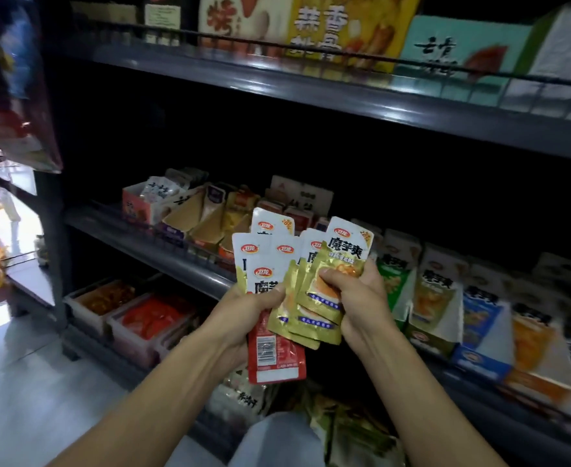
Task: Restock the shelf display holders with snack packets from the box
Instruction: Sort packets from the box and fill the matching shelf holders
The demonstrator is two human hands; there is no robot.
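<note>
Dim shop aisle, dark metal shelving on three levels, seen from over the person's forearms. At centre, a fan of gold packets [306, 288] is held in front of the middle shelf [162, 251], not yet in any holder. Left hand [247, 308] grips the left part of the fan with the thumb across the fronts, and behind these also holds a red packet [275, 352], back side showing its barcode. Right hand [354, 298] pinches the right-most gold packets, thumb curled over the printed face — both hands closed on stock, neither free.

The step in hand appears to be squaring and sorting the bunch before loading. To do it well, the gold packets would best be tapped into one aligned stack, faces forward and tops up, while the red packet is kept apart so that it does not go into the wrong slot. A matching cardboard holder [429, 298], carrying the same print as the gold packets, stands just right of the hands on the middle shelf; further holders [486, 335] run on to the right. Loading from the back of the holder would keep the front face neat.

Below the hands, a heap of loose packets [348, 429] lies low in the frame — whether it sits in the box cannot be told. Red trays [149, 318] fill the bottom level at left.
</note>
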